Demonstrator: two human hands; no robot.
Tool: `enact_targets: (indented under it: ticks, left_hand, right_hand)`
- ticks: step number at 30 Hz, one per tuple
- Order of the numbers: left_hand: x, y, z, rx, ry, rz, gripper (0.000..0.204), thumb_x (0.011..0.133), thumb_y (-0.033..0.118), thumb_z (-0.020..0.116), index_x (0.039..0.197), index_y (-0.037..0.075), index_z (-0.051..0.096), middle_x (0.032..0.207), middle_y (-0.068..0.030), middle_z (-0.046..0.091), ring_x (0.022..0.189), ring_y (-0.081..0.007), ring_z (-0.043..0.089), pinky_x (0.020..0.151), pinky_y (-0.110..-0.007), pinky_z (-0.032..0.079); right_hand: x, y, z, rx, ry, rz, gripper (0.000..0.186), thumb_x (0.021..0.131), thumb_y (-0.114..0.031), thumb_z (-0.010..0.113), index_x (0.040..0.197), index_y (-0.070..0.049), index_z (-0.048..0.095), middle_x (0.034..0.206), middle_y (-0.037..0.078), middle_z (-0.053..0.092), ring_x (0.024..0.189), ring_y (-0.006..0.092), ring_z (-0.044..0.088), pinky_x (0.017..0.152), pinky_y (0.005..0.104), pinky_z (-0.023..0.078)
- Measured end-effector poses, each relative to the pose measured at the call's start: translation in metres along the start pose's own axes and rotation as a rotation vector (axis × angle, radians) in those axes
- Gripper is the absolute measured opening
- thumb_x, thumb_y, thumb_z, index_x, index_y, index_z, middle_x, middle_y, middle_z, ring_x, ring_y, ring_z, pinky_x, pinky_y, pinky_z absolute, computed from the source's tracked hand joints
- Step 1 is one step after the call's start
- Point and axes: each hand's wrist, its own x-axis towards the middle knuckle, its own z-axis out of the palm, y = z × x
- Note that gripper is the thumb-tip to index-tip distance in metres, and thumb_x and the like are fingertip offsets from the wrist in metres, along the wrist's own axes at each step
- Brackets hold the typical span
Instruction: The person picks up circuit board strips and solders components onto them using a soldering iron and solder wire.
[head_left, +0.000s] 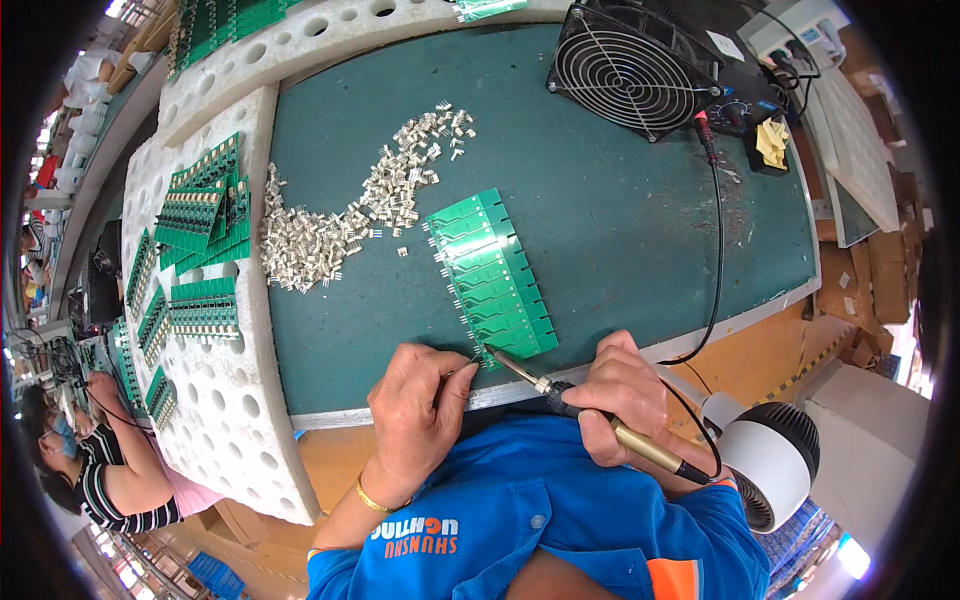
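Right hand (625, 393) is wrapped in a pen grip round the soldering iron (600, 420), low centre of the frame, its tip angled up-left onto the near end of the green circuit board strip (490, 275); that slant keeps the hot end clear of the fingers; left hand (415, 400), fingers pinched together on a thin solder wire (470, 362), feeds it to the same joint; the strip lies on the green mat (620, 240) close to the body; loose metal connectors (340, 225) sit heaped upper left within reach; a fan (630, 65) stands at upper right, probably for fumes.
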Motion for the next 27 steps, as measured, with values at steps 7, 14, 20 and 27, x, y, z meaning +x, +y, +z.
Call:
enact_targets:
  ticks: [7,14,20,27]
  left_hand:
    - [-0.001,-0.0004,0.0004,0.005,-0.01,0.0,0.013,0.078,-0.002,0.077,0.084,0.001,0.066,0.076,-0.009,0.059,0.066,-0.0218,0.056,0.056,-0.032,0.045]
    - [-0.002,-0.0016,-0.0002,0.001,-0.023,0.003,0.014,0.078,-0.002,0.077,0.085,0.002,0.066,0.076,-0.0088,0.06,0.068,-0.0219,0.058,0.057,-0.032,0.046]
    - [-0.0021,-0.0009,-0.0001,0.003,-0.029,-0.005,0.014,0.078,-0.002,0.077,0.085,0.002,0.066,0.076,-0.0086,0.06,0.068,-0.0222,0.058,0.057,-0.032,0.047]
    - [-0.0015,-0.0009,0.0008,0.012,-0.026,-0.004,0.013,0.078,-0.001,0.077,0.085,0.002,0.066,0.076,-0.0094,0.061,0.069,-0.0231,0.059,0.058,-0.033,0.047]
  right_hand:
    - [-0.0047,-0.0029,0.0016,-0.078,-0.018,-0.028,0.017,0.076,-0.008,0.068,0.093,-0.005,0.067,0.065,0.001,0.059,0.053,0.0194,0.052,0.06,0.036,0.042]
    - [-0.0069,-0.0058,0.0018,-0.12,-0.041,-0.053,0.016,0.078,-0.011,0.069,0.094,-0.006,0.067,0.064,0.0,0.058,0.053,0.018,0.052,0.06,0.0349,0.041]
    - [-0.0079,-0.0066,0.0015,-0.127,-0.052,-0.052,0.016,0.079,-0.012,0.069,0.094,-0.006,0.067,0.063,-0.001,0.058,0.053,0.0177,0.052,0.06,0.0347,0.041]
    - [-0.0092,-0.0059,0.0025,-0.138,-0.045,-0.054,0.016,0.08,-0.013,0.07,0.094,-0.007,0.067,0.062,-0.001,0.057,0.053,0.0176,0.052,0.061,0.0349,0.041]
